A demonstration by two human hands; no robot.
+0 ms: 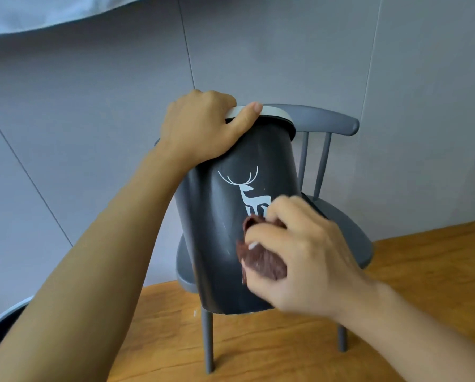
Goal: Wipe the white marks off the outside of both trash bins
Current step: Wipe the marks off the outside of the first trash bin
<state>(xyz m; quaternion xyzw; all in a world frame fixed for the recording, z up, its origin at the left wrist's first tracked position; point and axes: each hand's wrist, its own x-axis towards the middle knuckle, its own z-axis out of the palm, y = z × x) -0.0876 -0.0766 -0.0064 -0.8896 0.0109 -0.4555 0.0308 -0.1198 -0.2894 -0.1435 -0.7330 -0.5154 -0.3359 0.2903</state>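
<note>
A dark grey trash bin [217, 238] with a white rim and a white deer print stands on a chair, tilted with its top away from me. My left hand [197, 128] grips the white rim at the top, thumb over the edge. My right hand [294, 255] holds a bunched brown cloth [263, 260] against the bin's side, just below the deer. Faint white streaks show on the bin wall left of the cloth. A second bin [1, 323] with a pale rim shows only partly at the bottom left, behind my left arm.
The bin rests on a small grey chair [349, 230] with a spindle back, standing on a wooden floor [258, 348]. A grey panelled wall [92, 106] is close behind. White fabric [37, 12] hangs in at the top left.
</note>
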